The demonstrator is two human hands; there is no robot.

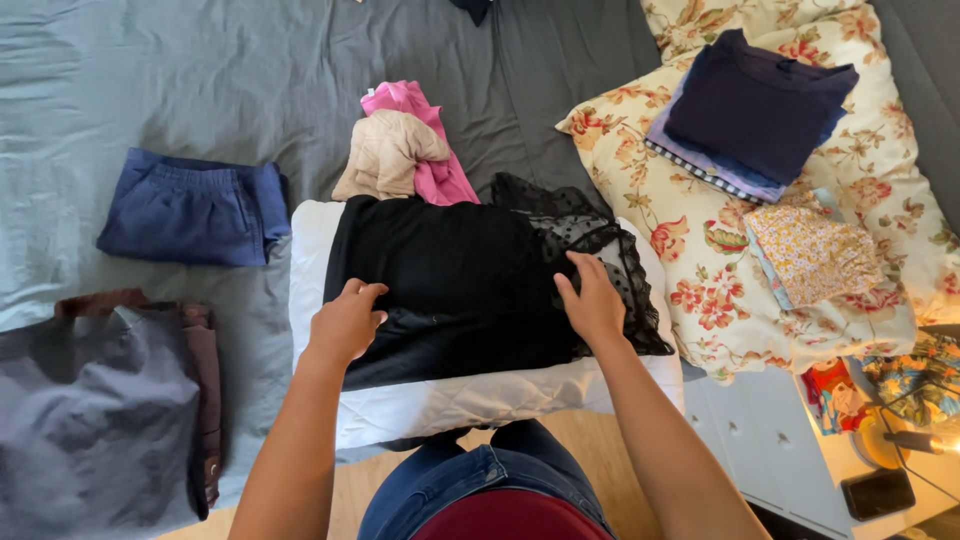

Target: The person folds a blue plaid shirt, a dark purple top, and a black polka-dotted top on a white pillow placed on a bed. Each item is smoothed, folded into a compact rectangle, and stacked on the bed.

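Now the left hand (347, 320) pinches the black garment (450, 275) while the right hand (592, 300) presses flat on it.

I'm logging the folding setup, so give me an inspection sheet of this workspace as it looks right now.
Surface: grey bedsheet, white quilted pad at the edge.
Job's things: black lace-trimmed garment flat on the pad.
Clutter: folded blue shorts, beige and pink clothes, navy stack on floral pillow, grey bag.
Hands: left hand and right hand pressing the garment.
Cables: black cord by nightstand.
Surroundings: wooden floor, white drawers.
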